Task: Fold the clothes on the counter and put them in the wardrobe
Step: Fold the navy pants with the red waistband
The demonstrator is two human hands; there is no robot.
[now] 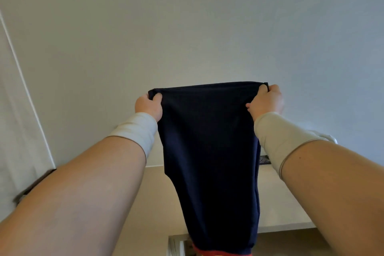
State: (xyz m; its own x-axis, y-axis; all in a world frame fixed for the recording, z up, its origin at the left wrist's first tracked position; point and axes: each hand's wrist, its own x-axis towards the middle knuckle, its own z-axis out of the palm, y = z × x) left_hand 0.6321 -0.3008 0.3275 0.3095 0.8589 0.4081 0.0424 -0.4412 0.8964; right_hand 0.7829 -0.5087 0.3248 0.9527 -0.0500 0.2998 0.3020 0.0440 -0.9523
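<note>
the garment (209, 151) hangs long-axis straight down toward the counter (280, 203); left hand (148, 106) and right hand (266, 102) each pinch a top corner, level and equally near.

left hand (148, 105) and right hand (266, 100) grip navy garment (209, 151) – hanging over counter (276, 199).

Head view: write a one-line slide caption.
Left hand and right hand grip the top corners of a dark navy garment, holding it up above the counter.
</note>
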